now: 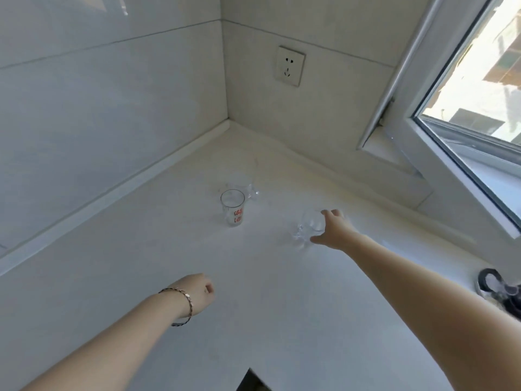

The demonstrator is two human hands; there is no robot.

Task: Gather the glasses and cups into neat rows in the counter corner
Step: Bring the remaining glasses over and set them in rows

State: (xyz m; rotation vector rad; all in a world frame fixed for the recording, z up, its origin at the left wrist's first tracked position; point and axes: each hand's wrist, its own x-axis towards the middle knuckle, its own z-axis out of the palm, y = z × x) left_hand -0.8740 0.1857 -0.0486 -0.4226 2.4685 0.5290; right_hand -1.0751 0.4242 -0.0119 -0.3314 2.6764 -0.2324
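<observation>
Head view: the right hand (329, 227) curls thumb and fingers round a clear glass (310, 224) right of centre; the left hand (197, 292), lower left, is curled on nothing visible. Light, slick, breakable, I'd guess: hold it round the wall. A red-lettered glass (232, 208) and a second clear glass (249, 190) stand mid-frame; bare counter (239, 153) runs up to the corner, the open window sash (456, 176) jutting in at right

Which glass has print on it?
The glass with red lettering, mid-counter. The rear glass and the clear glass at the right hand are plain.
</observation>
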